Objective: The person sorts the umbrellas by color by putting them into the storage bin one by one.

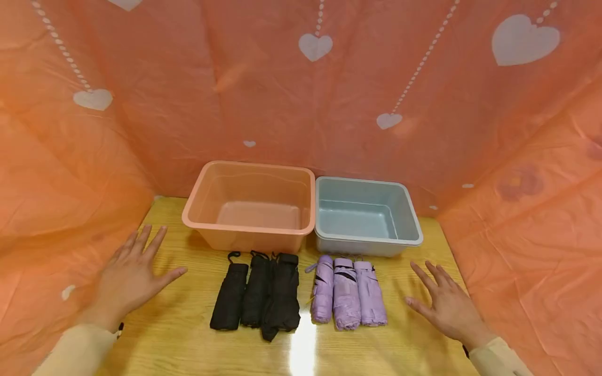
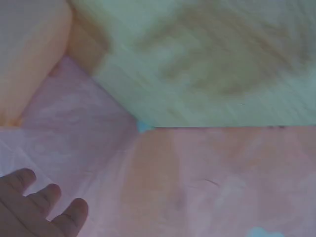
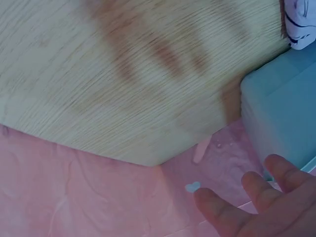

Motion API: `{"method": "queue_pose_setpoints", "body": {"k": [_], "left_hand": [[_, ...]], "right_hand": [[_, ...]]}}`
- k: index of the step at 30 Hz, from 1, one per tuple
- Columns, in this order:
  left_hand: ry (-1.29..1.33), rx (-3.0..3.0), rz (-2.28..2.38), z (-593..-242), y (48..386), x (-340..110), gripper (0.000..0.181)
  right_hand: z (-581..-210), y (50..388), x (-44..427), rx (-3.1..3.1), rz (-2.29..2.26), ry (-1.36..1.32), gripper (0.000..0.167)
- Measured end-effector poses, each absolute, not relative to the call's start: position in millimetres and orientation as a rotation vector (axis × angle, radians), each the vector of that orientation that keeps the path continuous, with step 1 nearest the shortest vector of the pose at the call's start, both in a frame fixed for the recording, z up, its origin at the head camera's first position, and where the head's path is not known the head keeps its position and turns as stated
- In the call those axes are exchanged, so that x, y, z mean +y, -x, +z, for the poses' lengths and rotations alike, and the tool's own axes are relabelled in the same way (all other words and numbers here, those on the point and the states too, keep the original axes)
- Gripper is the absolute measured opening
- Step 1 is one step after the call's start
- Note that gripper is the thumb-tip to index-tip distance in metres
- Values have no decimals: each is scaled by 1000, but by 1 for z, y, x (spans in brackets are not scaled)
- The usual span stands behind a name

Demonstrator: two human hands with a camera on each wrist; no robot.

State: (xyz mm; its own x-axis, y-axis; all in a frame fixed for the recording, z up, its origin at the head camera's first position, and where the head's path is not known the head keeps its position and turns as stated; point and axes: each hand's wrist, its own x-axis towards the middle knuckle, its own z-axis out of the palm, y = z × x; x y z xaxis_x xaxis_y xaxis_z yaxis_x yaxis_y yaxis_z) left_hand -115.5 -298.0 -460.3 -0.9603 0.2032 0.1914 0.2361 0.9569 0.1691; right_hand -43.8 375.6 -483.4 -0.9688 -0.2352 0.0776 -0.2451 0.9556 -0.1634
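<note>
My left hand (image 1: 129, 277) hovers over the left side of the table, fingers spread and holding nothing. On the right, my right hand (image 1: 449, 305) is likewise spread, beside the purple umbrellas. Between the hands lie folded umbrellas in two groups. The black group holds a left umbrella (image 1: 229, 296), a middle umbrella (image 1: 255, 292) and a bulkier right umbrella (image 1: 284, 292) with a loose flap. Three folded purple umbrellas lie to their right: a slim one (image 1: 323, 290), a middle one (image 1: 346, 297) and a right one (image 1: 370, 295). Fingertips of each hand show in its wrist view.
Behind the black umbrellas stands a pink-orange plastic bin (image 1: 249, 228); a grey-blue bin (image 1: 369, 241) stands beside it, behind the purple ones. Nothing is visible inside either. Orange sheeting (image 1: 263, 104) with white hearts rises around the wooden table (image 1: 183, 334).
</note>
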Motion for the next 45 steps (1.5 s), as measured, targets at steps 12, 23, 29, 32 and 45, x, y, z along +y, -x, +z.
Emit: {"method": "queue_pose_setpoints", "body": {"k": [12,23,29,32,45], "left_hand": [[243,-2992,-615,-450,176,-240,109],[124,-3080,-682,-454,181,-252,113],[163,-3079,-702,-458,188,-242,112],[182,-3083,-712,-458,189,-240,111],[278,-3115,-754,-450,188,-243,94]], "right_hand": [[-492,28,356,-3028,315,-358,84],[-501,44,313,-3068,456,-346,83],[-519,45,306,-3099,469,-364,81],[-527,50,301,-3107,474,-371,75],[-537,64,280,-3185,493,-364,69]]}}
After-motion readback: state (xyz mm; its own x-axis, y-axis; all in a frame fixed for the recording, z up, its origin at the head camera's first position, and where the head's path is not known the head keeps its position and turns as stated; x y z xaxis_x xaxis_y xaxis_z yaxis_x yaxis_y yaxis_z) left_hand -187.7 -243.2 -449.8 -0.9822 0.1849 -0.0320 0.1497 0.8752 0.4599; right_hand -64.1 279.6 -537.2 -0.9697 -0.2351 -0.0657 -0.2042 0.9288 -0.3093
